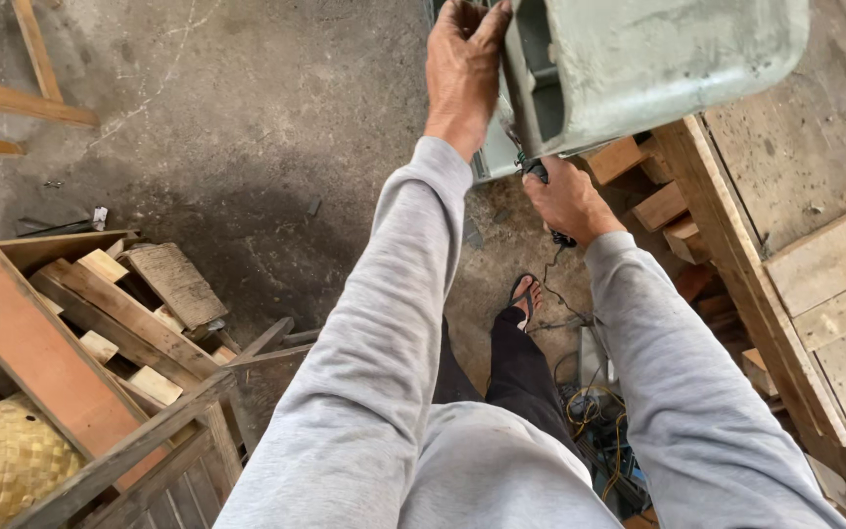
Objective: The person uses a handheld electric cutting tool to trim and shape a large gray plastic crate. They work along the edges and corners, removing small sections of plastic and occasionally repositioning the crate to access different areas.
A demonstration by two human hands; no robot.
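Observation:
My left hand [462, 67] grips the edge of a large grey-green machine housing [658, 59] at the top of the view, fingers curled over its rim. My right hand [570, 201] reaches under the housing's lower corner and is closed around a small dark plug or cable end [537, 171], with a thin black cord [552, 284] hanging down from it. Both arms wear grey sleeves. My foot in a sandal [525, 297] stands on the concrete floor below.
A wooden workbench [815, 294] with planks runs along the right, offcut blocks [658, 206] stacked beneath it. A wooden crate of scrap wood [100, 323] and a woven basket [7, 456] sit at left. Tangled wires [594, 411] lie by my feet.

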